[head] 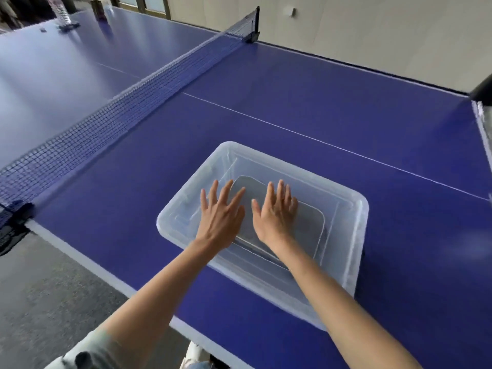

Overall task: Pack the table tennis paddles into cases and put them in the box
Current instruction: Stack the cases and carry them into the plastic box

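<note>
We see a clear plastic box (354,235) sitting on the blue table (292,102), close to its near edge and on our side of the net (133,102). Inside the box lies a grey case (308,225), flat on the bottom, with rounded corners; it fills much of the floor of the box and sits nearer the right wall than the left. We cannot tell whether a paddle is inside it, since the case is closed and opaque.

Both our hands reach down into the box. Our left hand (221,217) is spread, fingers straight and fanned apart, lying over the left end of the case, with the outer fingers past its edge. Our right hand (277,211) is also flat, fingers straight and held closer together, palm down on the middle of the case. Neither hand curls round anything. The two hands lie side by side, just apart, thumbs turned towards each other.

The white centre line (346,150) of the table runs beyond the box. At the far end of the table stand a few small things, among them what looks like a bottle (62,12), too blurred to make out further. A dark object (483,89) juts in at the right edge of the view. Grey floor (40,288) shows to the left, beside the table.
</note>
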